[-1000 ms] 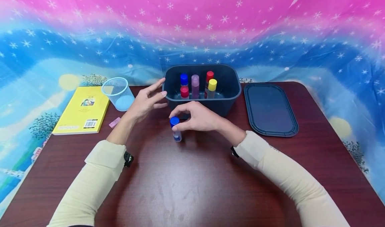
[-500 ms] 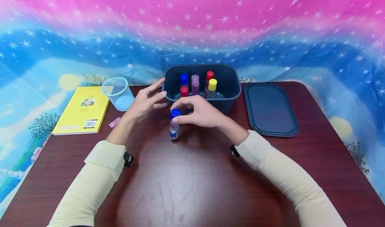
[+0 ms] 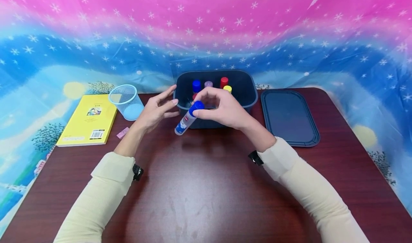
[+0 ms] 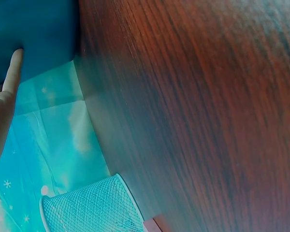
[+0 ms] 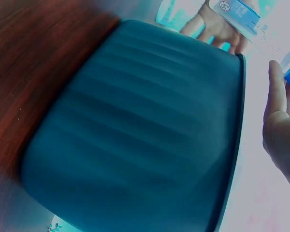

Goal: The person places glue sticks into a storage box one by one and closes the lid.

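Observation:
In the head view my right hand (image 3: 225, 109) pinches a glue stick (image 3: 185, 124) near its blue cap, thumb against the cap. The stick is off the table, its lower end tilted to the left, in front of a dark bin (image 3: 215, 123). My left hand (image 3: 154, 110) touches the bin's left side with extended fingers; one fingertip on the wall also shows in the left wrist view (image 4: 14, 72). Inside the bin stand a blue-capped tube (image 3: 196, 85), a purple one (image 3: 208, 84), a red-capped one (image 3: 224, 81) and a yellow-capped one (image 3: 227, 89), partly hidden by my right hand.
Right of the bin lies a dark lid (image 3: 289, 117) flat on the table (image 3: 206, 193). On the left are a light-blue mesh cup (image 3: 127, 102), a yellow book (image 3: 88, 119) and a small pink eraser-like block (image 3: 123, 132). A patterned cloth (image 3: 206, 28) hangs behind.
My right hand has lifted the glue stick off the table, up and toward the bin, and it has gone from nearly upright to tilted. My left hand has stayed at the bin.

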### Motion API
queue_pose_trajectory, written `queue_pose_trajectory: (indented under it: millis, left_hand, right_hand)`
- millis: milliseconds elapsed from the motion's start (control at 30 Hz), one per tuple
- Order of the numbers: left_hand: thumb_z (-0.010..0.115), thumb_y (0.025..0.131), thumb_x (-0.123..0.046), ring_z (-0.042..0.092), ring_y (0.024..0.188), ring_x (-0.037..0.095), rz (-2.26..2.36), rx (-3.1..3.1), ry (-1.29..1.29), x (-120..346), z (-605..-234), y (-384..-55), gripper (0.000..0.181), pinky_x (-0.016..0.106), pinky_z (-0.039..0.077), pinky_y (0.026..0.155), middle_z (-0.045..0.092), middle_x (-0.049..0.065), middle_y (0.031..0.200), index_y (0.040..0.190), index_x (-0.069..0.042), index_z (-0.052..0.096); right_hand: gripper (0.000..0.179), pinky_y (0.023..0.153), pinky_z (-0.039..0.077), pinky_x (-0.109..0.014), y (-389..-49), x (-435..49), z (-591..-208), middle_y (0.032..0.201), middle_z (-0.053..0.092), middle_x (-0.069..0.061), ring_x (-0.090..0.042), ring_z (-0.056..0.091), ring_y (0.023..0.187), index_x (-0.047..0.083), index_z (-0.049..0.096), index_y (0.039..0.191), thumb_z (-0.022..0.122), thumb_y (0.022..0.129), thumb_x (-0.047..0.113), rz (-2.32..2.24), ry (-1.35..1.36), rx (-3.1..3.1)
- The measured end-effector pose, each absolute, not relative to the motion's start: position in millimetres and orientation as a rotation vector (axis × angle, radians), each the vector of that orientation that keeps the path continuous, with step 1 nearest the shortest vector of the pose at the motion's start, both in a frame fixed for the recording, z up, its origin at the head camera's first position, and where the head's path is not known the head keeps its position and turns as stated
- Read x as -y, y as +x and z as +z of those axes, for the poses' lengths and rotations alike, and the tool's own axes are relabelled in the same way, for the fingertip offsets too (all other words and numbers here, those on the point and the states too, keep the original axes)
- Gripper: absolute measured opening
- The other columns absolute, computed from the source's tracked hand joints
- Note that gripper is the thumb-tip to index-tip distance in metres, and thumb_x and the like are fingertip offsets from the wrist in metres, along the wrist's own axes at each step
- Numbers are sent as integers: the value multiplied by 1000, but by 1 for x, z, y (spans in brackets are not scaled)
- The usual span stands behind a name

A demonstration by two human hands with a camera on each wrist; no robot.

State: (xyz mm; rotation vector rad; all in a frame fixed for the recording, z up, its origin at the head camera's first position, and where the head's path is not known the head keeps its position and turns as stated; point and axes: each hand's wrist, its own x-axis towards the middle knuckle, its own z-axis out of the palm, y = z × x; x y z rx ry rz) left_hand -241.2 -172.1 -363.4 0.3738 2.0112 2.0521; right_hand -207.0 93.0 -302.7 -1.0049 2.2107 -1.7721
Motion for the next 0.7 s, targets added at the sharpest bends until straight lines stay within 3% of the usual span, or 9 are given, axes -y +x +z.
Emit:
queue_pose_trajectory:
  millis: [400, 700]
  left_hand:
    - [61, 103, -21, 37, 145, 33, 2054, -2015, 366, 169, -365, -242, 64, 53, 49, 100, 24, 10, 165, 161, -21, 33]
    - [59, 104, -17, 37, 145, 32, 2085, -1984, 378, 170, -364, -242, 62, 53, 49, 99, 24, 11, 164, 160, -18, 33]
  right_hand:
    - [21, 83, 59, -36, -209, -111, -288, 112, 62, -16, -32, 61, 100, 0, 65, 111, 71, 92, 2, -1990, -936, -2141]
    - [17, 83, 60, -35, -211, -123, -279, 118, 64, -18, -32, 62, 102, 6, 68, 108, 69, 92, 1, -2140, -858, -2042]
